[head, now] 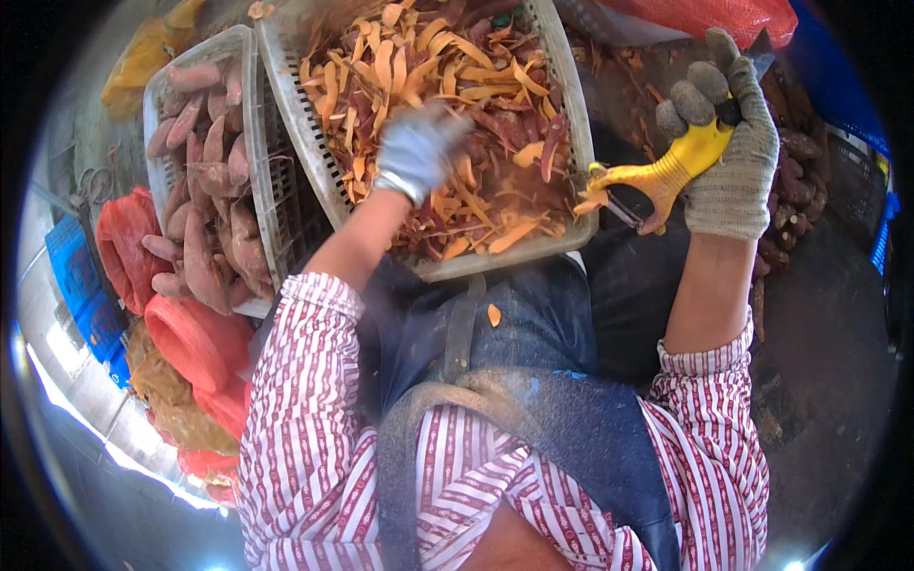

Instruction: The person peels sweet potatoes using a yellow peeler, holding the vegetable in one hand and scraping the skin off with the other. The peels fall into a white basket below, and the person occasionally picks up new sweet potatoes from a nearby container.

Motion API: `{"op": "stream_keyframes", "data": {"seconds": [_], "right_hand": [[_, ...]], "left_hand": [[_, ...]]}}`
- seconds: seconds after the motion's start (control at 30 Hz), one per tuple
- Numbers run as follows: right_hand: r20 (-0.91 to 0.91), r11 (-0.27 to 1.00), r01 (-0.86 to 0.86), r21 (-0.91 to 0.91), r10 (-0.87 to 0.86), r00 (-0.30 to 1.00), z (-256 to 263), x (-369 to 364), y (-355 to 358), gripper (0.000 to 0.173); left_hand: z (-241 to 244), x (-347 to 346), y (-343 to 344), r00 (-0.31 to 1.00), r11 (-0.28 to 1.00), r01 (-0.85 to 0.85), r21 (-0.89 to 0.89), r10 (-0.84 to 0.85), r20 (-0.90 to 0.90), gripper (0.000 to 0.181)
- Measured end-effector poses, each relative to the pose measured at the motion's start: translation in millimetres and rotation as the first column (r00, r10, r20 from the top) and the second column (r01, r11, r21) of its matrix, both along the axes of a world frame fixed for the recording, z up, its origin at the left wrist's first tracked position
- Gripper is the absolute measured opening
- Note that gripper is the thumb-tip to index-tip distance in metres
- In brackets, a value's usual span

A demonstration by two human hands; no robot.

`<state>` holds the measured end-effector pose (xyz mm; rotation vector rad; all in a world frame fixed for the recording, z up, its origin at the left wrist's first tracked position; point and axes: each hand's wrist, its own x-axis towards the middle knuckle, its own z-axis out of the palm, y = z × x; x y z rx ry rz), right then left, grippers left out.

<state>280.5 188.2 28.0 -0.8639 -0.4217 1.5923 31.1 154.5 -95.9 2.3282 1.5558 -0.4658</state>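
My right hand (pixel 728 135), in a grey knitted glove, grips the yellow handle of a Y-shaped peeler (pixel 668 171). Orange peel clings around the peeler's head, which points toward the crate's right rim. A pointed grey metal piece (pixel 761 56) shows beside that hand's fingertips; whether it is held I cannot tell. Motion blurs my left hand (pixel 423 150), gloved in pale blue-white, over the sweet potato peelings (pixel 400 68). Its fingers are too smeared to show whether they hold anything. The peelings, orange and reddish, heap inside a white plastic crate (pixel 575 93) before my lap.
Left of the peelings stands another plastic crate (pixel 258 153) of unpeeled sweet potatoes (pixel 203 264). More dark tubers (pixel 792 171) lie on the floor at right. Red mesh sacks (pixel 189 342) sit at left, and a red bag (pixel 742 21) at top right. One peel scrap (pixel 493 315) rests on my apron (pixel 528 314).
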Motion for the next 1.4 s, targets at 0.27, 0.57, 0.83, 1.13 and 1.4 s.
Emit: {"op": "stream_keyframes", "data": {"seconds": [0.27, 0.57, 0.83, 1.13, 1.4], "right_hand": [[-0.051, 0.999, 0.025, -0.024, -0.026, 0.998, 6, -6, 3, 0.027], [0.009, 0.994, 0.015, -0.111, -0.015, 1.0, -2, -2, 11, 0.025], [-0.054, 0.999, -0.022, -0.024, 0.021, 0.998, -11, 3, 12, 0.027], [0.092, 0.984, 0.07, -0.166, -0.056, 0.994, -4, -15, 15, 0.027], [-0.095, 0.993, -0.114, 0.033, 0.117, 0.989, -28, 1, 18, 0.027]], "left_hand": [[27, -35, 2, 0.957, 0.937, -0.288, 0.197, 0.291, 0.017, 0.039], [-5, 36, -49, 0.963, 0.943, -0.269, -0.197, 0.269, -0.025, 0.034], [8, -41, -27, 0.536, 0.564, -0.605, -0.562, 0.81, 0.236, 0.04], [1, 28, -44, 0.907, 0.876, -0.419, -0.238, 0.416, -0.063, 0.057], [4, 16, -72, 0.996, 0.968, -0.084, -0.238, 0.089, 0.01, 0.043]]}}
